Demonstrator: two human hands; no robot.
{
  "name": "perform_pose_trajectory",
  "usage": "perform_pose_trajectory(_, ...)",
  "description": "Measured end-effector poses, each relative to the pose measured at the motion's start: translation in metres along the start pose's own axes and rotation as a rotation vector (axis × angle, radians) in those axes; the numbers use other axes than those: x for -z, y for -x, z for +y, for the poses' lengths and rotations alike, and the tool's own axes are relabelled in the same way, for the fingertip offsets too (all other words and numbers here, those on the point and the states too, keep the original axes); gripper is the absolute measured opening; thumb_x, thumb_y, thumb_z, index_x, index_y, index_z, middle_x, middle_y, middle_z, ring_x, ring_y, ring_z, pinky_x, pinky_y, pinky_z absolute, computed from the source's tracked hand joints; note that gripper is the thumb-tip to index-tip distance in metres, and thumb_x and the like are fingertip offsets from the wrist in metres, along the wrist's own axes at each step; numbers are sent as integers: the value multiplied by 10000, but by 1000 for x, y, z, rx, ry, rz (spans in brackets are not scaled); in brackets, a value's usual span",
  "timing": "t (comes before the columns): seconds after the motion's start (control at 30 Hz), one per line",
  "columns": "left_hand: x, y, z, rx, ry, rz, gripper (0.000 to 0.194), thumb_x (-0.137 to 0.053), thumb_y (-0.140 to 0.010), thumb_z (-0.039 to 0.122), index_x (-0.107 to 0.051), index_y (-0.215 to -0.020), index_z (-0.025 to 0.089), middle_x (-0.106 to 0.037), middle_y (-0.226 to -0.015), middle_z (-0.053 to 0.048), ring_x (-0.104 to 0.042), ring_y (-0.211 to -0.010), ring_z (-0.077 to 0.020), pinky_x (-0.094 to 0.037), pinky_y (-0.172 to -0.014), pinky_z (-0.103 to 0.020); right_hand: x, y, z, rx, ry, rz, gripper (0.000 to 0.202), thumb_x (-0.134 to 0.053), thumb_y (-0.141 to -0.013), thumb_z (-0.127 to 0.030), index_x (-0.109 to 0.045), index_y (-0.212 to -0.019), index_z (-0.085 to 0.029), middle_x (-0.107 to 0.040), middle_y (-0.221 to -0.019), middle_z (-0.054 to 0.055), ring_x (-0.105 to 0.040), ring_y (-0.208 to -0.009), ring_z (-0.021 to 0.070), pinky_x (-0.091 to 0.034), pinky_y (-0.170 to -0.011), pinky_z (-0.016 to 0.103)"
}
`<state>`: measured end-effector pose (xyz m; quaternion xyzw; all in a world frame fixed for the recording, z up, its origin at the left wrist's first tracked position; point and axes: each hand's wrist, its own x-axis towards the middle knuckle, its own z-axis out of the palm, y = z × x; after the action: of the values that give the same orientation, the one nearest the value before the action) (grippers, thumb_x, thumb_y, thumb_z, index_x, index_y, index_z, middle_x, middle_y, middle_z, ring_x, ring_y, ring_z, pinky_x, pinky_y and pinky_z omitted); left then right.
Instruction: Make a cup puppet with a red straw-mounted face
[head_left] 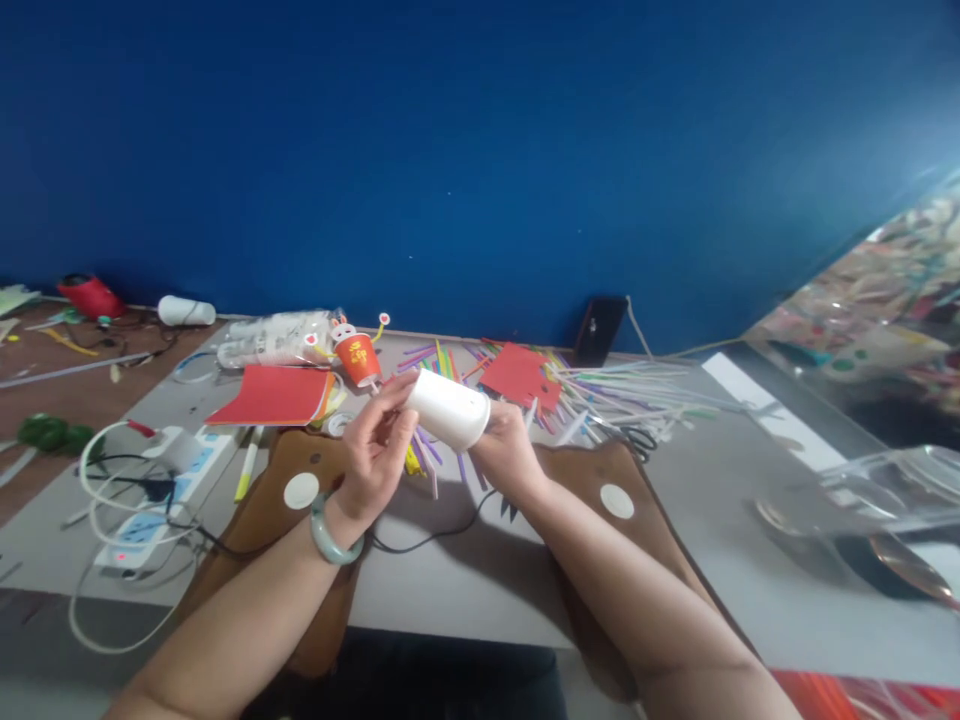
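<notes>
A white paper cup lies tilted on its side in the air, its rim toward the lower right. My left hand is closed around its base end, thumb in front and fingers behind. At the rim is my right hand, its fingertips hidden by the cup; whether they reach inside I cannot tell. Small dark marks show on the cup's side near the rim. Behind it stands a red decorated paper cup with a rabbit face and two thin arms. Coloured drinking straws lie beneath my hands.
Red paper sheets lie left, beside plastic-wrapped cups. A power strip with looping cables stands at lower left. Scissors, many straws and a leaning black phone are right. A clear plastic container sits far right.
</notes>
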<state>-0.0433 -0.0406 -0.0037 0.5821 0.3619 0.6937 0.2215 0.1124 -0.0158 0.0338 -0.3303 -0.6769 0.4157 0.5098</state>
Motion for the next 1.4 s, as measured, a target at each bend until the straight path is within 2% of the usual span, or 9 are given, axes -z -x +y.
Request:
perform_pose_trajectory(0.27,4,-6,0,-241,-127,-142,415,-578,-939,172,-569,-1352,219,-609,-1389,-122,-572,-1296,-250,-479,-1095,-428,-3,4,1,-83,-14,111,125,-736,-716,-266,-767,-794,-173,-713,-650,10,-671,-665,192,-570,-663,316)
perform_pose_trajectory(0.4,5,-10,3,-302,-154,-180,414,-569,-945,174,-555,-1357,211,-620,-1367,-127,-557,-1311,-245,-469,-1105,-438,-2,8,5,-119,49,144,139,-717,-740,-302,-748,-745,-166,-629,-531,-8,-584,-514,156,-520,-514,278)
perform_pose_trajectory(0.6,6,-9,6,-198,-51,-152,281,-465,-1002,228,-638,-1223,205,-630,-1321,-135,-583,-1258,-244,-470,-1074,-446,-3,11,8,-105,91,151,187,-718,-731,-365,-727,-741,-178,-598,-511,5,-588,-535,187,-513,-494,297)
perform_pose_trajectory(0.73,4,-9,6,-168,48,-95,191,-544,-973,229,-679,-1107,217,-656,-1270,-108,-610,-1200,-224,-489,-1042,-426,-4,10,9,-80,39,170,185,-739,-684,-360,-721,-740,-185,-678,-632,33,-618,-594,198,-535,-561,324)
perform_pose_trajectory(0.97,6,-11,15,-138,97,-71,236,-633,-926,232,-711,-1148,225,-710,-1209,-102,-653,-1168,-225,-554,-983,-401,-4,14,15,-95,16,163,192,-697,-713,-379,-689,-765,-195,-672,-669,26,-590,-563,177,-513,-532,314)
perform_pose_trajectory(1.07,6,-11,16,-123,112,-68,245,-640,-922,264,-721,-1149,224,-710,-1217,-108,-666,-1158,-236,-571,-968,-402,1,20,23,37,254,260,165,-655,-735,-370,-624,-687,-215,-622,-618,19,-556,-547,175,-506,-532,322)
perform_pose_trajectory(1.23,7,-11,17,-120,136,-105,255,-601,-946,262,-712,-1171,215,-715,-1211,-114,-665,-1168,-234,-563,-997,-405,13,28,28,387,622,338,256,-644,-627,-262,-426,-493,-254,-434,-459,-26,-423,-432,138,-427,-453,303)
perform_pose_trajectory(1.3,8,-12,19,-126,120,-121,257,-597,-947,248,-709,-1175,208,-712,-1215,-117,-663,-1172,-231,-561,-1002,-397,14,27,25,362,635,324,256,-635,-620,-247,-418,-484,-248,-416,-457,-32,-407,-432,129,-412,-446,291)
perform_pose_trajectory(1.4,10,-14,19,-146,69,-123,263,-607,-940,234,-704,-1181,196,-706,-1226,-123,-668,-1160,-226,-567,-990,-380,8,24,17,165,469,285,179,-624,-678,-252,-512,-540,-226,-473,-489,-27,-435,-466,129,-433,-471,280)
